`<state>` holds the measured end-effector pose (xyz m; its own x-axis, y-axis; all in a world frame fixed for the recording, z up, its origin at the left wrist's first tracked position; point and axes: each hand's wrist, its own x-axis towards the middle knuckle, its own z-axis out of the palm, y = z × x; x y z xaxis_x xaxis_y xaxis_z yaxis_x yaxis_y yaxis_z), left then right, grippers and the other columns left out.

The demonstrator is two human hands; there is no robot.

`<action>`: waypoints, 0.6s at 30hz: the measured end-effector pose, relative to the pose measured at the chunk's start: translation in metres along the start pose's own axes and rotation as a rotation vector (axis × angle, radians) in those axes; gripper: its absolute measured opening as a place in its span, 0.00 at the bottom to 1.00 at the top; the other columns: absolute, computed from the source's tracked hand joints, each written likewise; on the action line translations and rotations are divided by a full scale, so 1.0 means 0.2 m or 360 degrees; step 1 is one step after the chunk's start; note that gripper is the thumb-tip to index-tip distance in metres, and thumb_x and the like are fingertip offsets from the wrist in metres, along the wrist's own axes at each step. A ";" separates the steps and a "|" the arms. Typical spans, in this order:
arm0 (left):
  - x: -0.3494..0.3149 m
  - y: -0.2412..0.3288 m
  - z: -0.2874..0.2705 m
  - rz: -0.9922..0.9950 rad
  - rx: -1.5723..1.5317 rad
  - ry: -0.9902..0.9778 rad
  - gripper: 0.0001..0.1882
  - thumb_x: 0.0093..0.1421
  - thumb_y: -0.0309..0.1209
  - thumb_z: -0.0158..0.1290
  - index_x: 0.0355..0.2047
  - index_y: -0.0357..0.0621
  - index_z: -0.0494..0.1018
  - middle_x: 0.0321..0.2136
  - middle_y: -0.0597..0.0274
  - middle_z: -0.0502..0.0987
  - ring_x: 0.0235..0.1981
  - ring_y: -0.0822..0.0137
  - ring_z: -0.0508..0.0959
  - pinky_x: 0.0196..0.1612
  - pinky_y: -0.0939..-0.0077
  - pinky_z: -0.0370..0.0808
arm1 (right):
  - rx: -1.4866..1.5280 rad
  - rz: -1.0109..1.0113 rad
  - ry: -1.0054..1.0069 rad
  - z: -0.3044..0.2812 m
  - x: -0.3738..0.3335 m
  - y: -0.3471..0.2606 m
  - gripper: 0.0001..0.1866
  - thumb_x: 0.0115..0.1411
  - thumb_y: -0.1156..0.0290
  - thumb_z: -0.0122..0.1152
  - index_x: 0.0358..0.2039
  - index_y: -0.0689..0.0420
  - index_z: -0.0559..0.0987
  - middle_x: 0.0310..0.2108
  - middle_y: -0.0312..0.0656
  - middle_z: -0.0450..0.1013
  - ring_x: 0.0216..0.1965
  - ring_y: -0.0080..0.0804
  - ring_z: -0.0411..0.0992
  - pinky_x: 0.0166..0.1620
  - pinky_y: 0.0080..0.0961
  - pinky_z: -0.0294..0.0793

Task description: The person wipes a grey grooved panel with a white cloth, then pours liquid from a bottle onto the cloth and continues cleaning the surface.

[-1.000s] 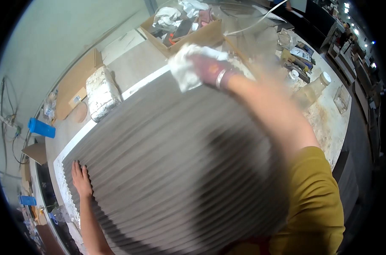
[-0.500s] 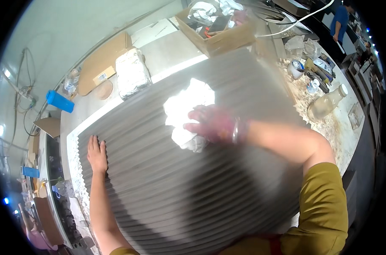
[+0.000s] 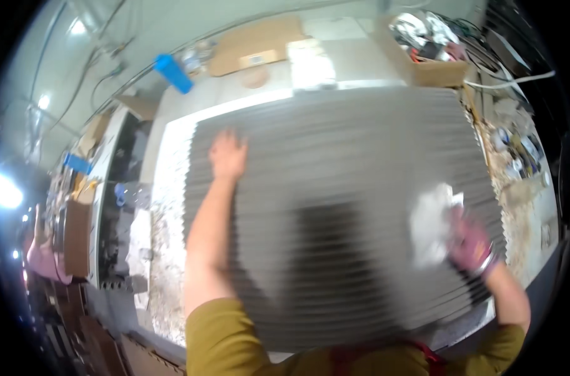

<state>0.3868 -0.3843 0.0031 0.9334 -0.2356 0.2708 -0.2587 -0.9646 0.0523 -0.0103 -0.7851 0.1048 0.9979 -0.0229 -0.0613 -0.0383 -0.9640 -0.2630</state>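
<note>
Soft cloth, ridged panel: one of your hands grips, the other lies flat

Your cloth [image 3: 429,225] lies on the right part of the panel [image 3: 297,156], bunched into a loose wad. Expect it to be light and limp, with no stiffness of its own; it should be hard to harm, though a trailing fold could catch along the ridges. Take it by the gathered middle, so that a thick pad sits between your fingers and the panel.

The panel, lying on the counter [image 3: 161,301], looks broad and stiff, probably awkward for one person to lift. Judge its toothed left and right edges the weaker parts; for a hold, the straighter long sides seem safer. Whether its face is slippery, you cannot tell from here.

Your gloved right hand [image 3: 470,241] is grasping the cloth near the panel's right edge, fingers curled to it; blur hides how tightly. Your bare left hand [image 3: 228,155] is open and holds nothing, its fingers somewhat spread and its palm down on the panel's upper left part.
</note>
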 end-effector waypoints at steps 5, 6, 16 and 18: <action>-0.04 -0.02 -0.01 -0.0045 -0.0041 0.0103 0.27 0.64 0.48 0.40 0.58 0.46 0.61 0.62 0.58 0.57 0.63 0.59 0.55 0.59 0.51 0.58 | -0.0093 -0.0238 0.0220 0.32 -0.08 -0.24 0.31 0.45 0.64 0.63 0.53 0.53 0.70 0.56 0.53 0.59 0.59 0.62 0.53 0.59 0.54 0.53; -0.06 -0.02 0.00 -0.0048 0.0012 0.0122 0.26 0.63 0.47 0.40 0.56 0.46 0.63 0.60 0.57 0.60 0.62 0.58 0.57 0.58 0.51 0.59 | -0.0101 -0.0268 0.0224 0.32 -0.07 -0.25 0.31 0.45 0.64 0.63 0.53 0.53 0.70 0.56 0.53 0.59 0.59 0.62 0.53 0.59 0.54 0.53; -0.89 -0.05 -0.54 0.0745 -0.0461 0.0245 0.13 0.53 0.33 0.54 0.39 0.44 0.75 0.45 0.52 0.74 0.45 0.53 0.74 0.47 0.59 0.71 | -0.0092 -0.0262 0.0306 0.42 -0.13 -0.23 0.29 0.50 0.66 0.52 0.56 0.57 0.68 0.61 0.52 0.57 0.64 0.55 0.49 0.64 0.46 0.46; -0.96 -0.47 -0.55 0.0430 -0.0443 0.0365 0.13 0.51 0.30 0.54 0.39 0.43 0.75 0.41 0.53 0.75 0.43 0.52 0.74 0.46 0.59 0.71 | -0.0106 -0.0312 0.0339 0.42 -0.14 -0.24 0.30 0.50 0.66 0.52 0.56 0.57 0.67 0.60 0.53 0.57 0.63 0.56 0.50 0.63 0.46 0.48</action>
<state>0.2043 -0.2352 0.0523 0.7517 -0.4121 0.5149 -0.5722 -0.7957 0.1986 -0.0407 -0.7167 0.0382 0.9749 0.1169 0.1897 0.1526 -0.9707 -0.1858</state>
